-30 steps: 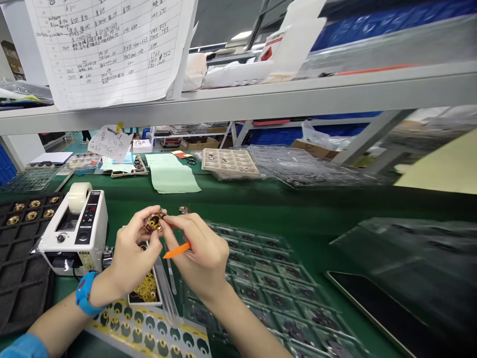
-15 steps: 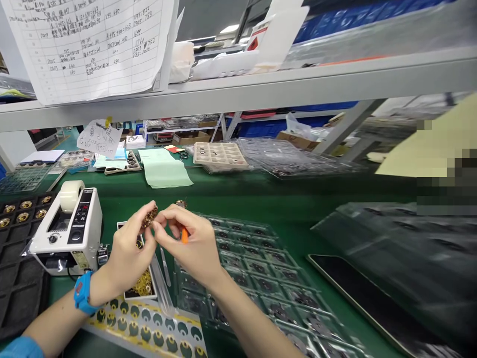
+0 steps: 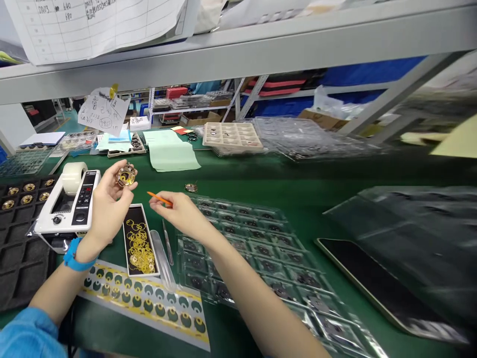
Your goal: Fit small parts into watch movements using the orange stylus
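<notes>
My left hand pinches a round, gold-coloured watch movement by its edge, with its open inner face turned towards me. Off to the right, my right hand grips a thin orange stick whose tip points left, apart from the movement. Below and between the hands lies a white-rimmed box with many yellow rings in it. Beside that box are a clear plastic strip and metal tweezers. Another small round metal part rests on the green mat behind my right hand.
A white tape dispenser and a black compartment tray stand at the left. Clear blister trays spread under my right forearm. A sticker sheet lies in front, a dark flat device at the right. A shelf beam crosses above.
My hands have moved apart: the left lifted the movement up and left, while the right drew back from it with the orange stick. The view has tipped downward.
</notes>
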Demonstrator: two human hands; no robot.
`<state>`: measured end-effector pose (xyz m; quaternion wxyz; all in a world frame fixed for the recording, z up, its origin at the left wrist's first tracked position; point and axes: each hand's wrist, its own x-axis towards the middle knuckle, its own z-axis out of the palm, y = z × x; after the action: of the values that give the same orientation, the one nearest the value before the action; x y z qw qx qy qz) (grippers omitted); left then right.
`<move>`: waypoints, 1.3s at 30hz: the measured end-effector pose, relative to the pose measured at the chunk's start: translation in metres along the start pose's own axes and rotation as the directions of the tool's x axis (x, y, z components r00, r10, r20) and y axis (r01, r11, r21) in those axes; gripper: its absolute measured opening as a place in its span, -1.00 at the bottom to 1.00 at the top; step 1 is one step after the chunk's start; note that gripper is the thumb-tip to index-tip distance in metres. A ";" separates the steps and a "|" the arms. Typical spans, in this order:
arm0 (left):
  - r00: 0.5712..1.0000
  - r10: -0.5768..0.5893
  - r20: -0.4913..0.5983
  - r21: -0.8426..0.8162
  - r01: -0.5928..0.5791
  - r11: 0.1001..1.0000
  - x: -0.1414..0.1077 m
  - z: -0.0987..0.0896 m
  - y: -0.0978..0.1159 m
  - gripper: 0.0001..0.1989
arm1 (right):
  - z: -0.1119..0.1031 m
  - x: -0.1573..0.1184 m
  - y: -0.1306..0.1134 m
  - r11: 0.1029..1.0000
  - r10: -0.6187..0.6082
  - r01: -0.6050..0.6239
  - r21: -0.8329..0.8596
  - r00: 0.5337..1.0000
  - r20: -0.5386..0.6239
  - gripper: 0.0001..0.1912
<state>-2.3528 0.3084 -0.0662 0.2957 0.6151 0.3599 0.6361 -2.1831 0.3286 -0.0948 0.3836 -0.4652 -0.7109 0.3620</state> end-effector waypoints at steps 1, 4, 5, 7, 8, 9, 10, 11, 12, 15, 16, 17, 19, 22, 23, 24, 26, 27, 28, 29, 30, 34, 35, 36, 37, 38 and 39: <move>0.999 -0.040 0.027 -0.038 0.041 0.998 0.000 0.001 0.002 -0.58 | 0.000 -0.001 -0.001 1.000 -0.010 0.011 0.017 0.999 -0.046 -0.82; 0.987 -0.116 0.112 -0.087 0.126 0.988 -0.004 0.007 0.004 -0.59 | -0.001 -0.012 -0.013 0.986 -0.125 0.147 0.077 0.963 -0.239 -0.80; 0.984 -0.118 0.135 -0.085 0.130 0.988 -0.006 0.009 0.004 -0.58 | -0.001 -0.016 -0.018 0.973 -0.185 0.218 0.078 0.935 -0.302 -0.81; 0.980 -0.093 0.175 -0.062 0.106 0.992 -0.012 0.014 0.005 -0.56 | -0.001 -0.024 -0.025 0.940 -0.304 0.340 0.028 0.872 -0.385 -0.87; 0.978 -0.075 0.195 -0.042 0.085 0.996 -0.015 0.016 0.005 -0.55 | -0.001 -0.026 -0.028 0.927 -0.349 0.374 -0.016 0.849 -0.396 -0.90; 0.976 -0.057 0.212 -0.019 0.062 0.998 -0.017 0.018 0.005 -0.55 | -0.001 -0.028 -0.030 0.917 -0.385 0.395 -0.059 0.833 -0.397 -0.93; 0.973 -0.040 0.227 0.005 0.040 0.999 -0.019 0.020 0.004 -0.55 | 0.000 -0.028 -0.030 0.909 -0.410 0.407 -0.095 0.824 -0.391 -0.95; 0.970 -0.029 0.241 0.027 0.023 0.999 -0.021 0.021 0.004 -0.55 | 0.000 -0.028 -0.030 0.905 -0.421 0.409 -0.116 0.822 -0.383 -0.95; 0.968 -0.020 0.249 0.045 0.009 0.999 -0.022 0.022 0.003 -0.55 | 0.001 -0.028 -0.030 0.906 -0.419 0.406 -0.118 0.828 -0.373 -0.92; 0.970 -0.013 0.245 0.082 -0.008 0.997 -0.021 0.021 0.000 -0.55 | 0.002 -0.026 -0.029 0.931 -0.356 0.364 -0.039 0.876 -0.325 -0.87; 0.971 -0.016 0.240 0.094 -0.007 0.996 -0.020 0.021 -0.002 -0.55 | 0.002 -0.026 -0.029 0.938 -0.332 0.346 -0.010 0.892 -0.308 -0.88; 0.972 -0.018 0.236 0.105 -0.008 0.994 -0.019 0.020 -0.004 -0.55 | 0.003 -0.026 -0.029 0.944 -0.313 0.331 0.013 0.903 -0.293 -0.88; 0.973 -0.016 0.230 0.125 -0.013 0.992 -0.017 0.020 -0.008 -0.56 | 0.004 -0.026 -0.029 0.949 -0.291 0.312 0.036 0.916 -0.275 -0.88; 0.976 -0.011 0.216 0.160 -0.024 0.987 -0.014 0.019 -0.017 -0.54 | 0.005 -0.026 -0.030 0.953 -0.272 0.298 0.061 0.925 -0.265 -0.86; 0.978 -0.016 0.207 0.171 -0.020 0.985 -0.012 0.018 -0.020 -0.52 | 0.005 -0.026 -0.030 0.953 -0.267 0.294 0.070 0.927 -0.263 -0.86; 0.981 -0.025 0.192 0.178 -0.010 0.984 -0.010 0.017 -0.023 -0.51 | 0.003 -0.026 -0.030 0.954 -0.262 0.289 0.074 0.930 -0.260 -0.85; 0.988 -0.032 0.149 0.170 0.006 0.985 -0.004 0.013 -0.026 -0.51 | 0.001 -0.024 -0.028 0.964 -0.240 0.260 0.060 0.944 -0.228 -0.84; 0.993 -0.022 0.120 0.155 0.003 0.988 0.000 0.009 -0.025 -0.52 | 0.000 -0.023 -0.026 0.973 -0.217 0.228 0.038 0.958 -0.189 -0.83; 0.996 -0.002 0.089 0.137 -0.010 0.991 0.003 0.005 -0.024 -0.53 | -0.001 -0.021 -0.022 0.983 -0.182 0.184 0.002 0.974 -0.133 -0.83; 0.998 0.022 0.058 0.121 -0.029 0.992 0.006 0.001 -0.021 -0.54 | 0.000 -0.019 -0.018 0.990 -0.140 0.137 -0.044 0.988 -0.068 -0.82; 0.999 0.045 0.030 0.113 -0.048 0.992 0.009 -0.003 -0.017 -0.55 | 0.001 -0.016 -0.014 0.992 -0.097 0.096 -0.088 0.995 -0.007 -0.81; 0.996 0.085 -0.026 0.139 -0.081 0.987 0.014 -0.013 0.000 -0.57 | 0.009 -0.002 0.005 0.985 -0.020 0.028 -0.168 0.999 0.048 -0.80; 0.996 0.088 -0.024 0.148 -0.084 0.985 0.014 -0.014 0.003 -0.57 | 0.009 0.000 0.007 0.986 -0.021 0.025 -0.168 1.000 0.023 -0.80; 0.996 0.092 -0.018 0.155 -0.088 0.984 0.013 -0.014 0.005 -0.57 | 0.007 0.001 0.008 0.985 -0.019 0.018 -0.170 1.000 -0.004 -0.81; 0.995 0.095 -0.010 0.162 -0.092 0.983 0.012 -0.013 0.007 -0.58 | 0.003 0.001 0.007 0.986 -0.021 0.015 -0.168 0.999 -0.035 -0.80; 0.995 0.097 -0.001 0.167 -0.095 0.981 0.011 -0.013 0.008 -0.58 | -0.004 -0.002 0.004 0.987 -0.033 0.020 -0.161 0.996 -0.078 -0.80; 0.995 0.101 0.007 0.170 -0.100 0.980 0.011 -0.012 0.010 -0.59 | -0.013 -0.006 -0.001 0.988 -0.060 0.038 -0.153 0.988 -0.139 -0.81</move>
<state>-2.3649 0.3106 -0.0521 0.2093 0.6549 0.3817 0.6178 -2.1703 0.3251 -0.0897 0.4066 -0.4998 -0.7179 0.2637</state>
